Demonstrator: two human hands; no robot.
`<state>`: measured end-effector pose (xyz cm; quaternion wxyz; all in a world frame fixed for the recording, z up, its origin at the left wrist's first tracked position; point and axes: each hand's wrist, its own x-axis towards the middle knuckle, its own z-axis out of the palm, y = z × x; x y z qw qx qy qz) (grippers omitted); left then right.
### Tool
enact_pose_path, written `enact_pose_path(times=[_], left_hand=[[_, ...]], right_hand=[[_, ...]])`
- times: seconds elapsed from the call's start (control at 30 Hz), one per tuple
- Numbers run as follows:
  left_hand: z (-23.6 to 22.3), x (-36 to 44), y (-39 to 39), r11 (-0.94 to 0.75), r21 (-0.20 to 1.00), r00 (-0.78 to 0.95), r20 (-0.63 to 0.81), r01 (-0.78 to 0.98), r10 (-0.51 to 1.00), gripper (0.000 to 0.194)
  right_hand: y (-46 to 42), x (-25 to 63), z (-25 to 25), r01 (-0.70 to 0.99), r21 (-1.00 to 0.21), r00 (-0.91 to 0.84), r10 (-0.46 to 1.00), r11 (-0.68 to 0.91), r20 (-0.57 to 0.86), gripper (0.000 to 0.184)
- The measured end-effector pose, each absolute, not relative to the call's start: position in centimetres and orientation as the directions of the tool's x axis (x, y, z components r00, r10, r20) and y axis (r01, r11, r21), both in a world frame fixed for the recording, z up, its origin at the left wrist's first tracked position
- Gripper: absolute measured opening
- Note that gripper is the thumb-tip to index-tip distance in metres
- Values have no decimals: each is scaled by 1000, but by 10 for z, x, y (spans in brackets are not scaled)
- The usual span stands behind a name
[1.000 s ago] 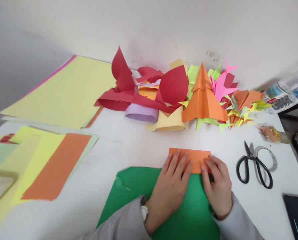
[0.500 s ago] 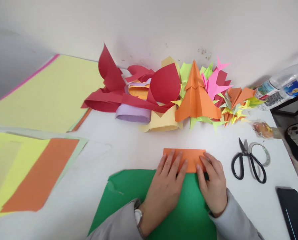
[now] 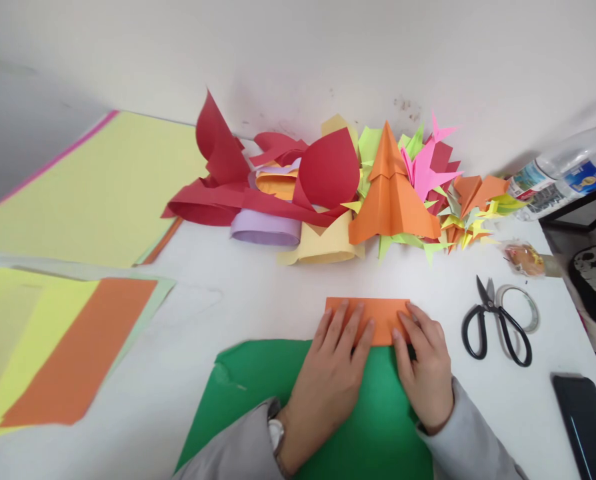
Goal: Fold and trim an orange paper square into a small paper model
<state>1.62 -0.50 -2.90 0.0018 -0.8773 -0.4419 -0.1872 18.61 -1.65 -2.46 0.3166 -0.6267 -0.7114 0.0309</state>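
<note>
A folded strip of orange paper [image 3: 383, 309] lies flat, its lower part over the top edge of a green sheet [image 3: 378, 413]. My left hand [image 3: 331, 373] rests on its left and middle part, fingers spread and pressing down. At the right end, my right hand [image 3: 424, 367] touches the strip with bent fingertips and thumb, which stand apart on top of it. Neither hand is wrapped round the paper. The fingers hide parts of the strip, and both forearms cover some of the green sheet.
Black-handled scissors [image 3: 495, 320], a tape roll [image 3: 534, 310] and a phone [image 3: 585, 423] lie to the right. Paper crowns [image 3: 328, 170] and folded paper planes [image 3: 391, 193] line the wall, with plastic bottles [image 3: 563, 170] beyond. Coloured paper sheets [image 3: 85, 347] are spread at left.
The whole view has shifted very slightly. Both hands keep the same position on the orange paper, which looks unchanged.
</note>
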Motion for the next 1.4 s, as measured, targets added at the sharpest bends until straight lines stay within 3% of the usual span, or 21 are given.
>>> enact_pose_path(times=[1.4], left_hand=[[-26, 16, -6, -603, 157, 546, 291, 782, 785, 42]], right_hand=[[-15, 189, -26, 883, -404, -49, 903, 239, 428, 25]])
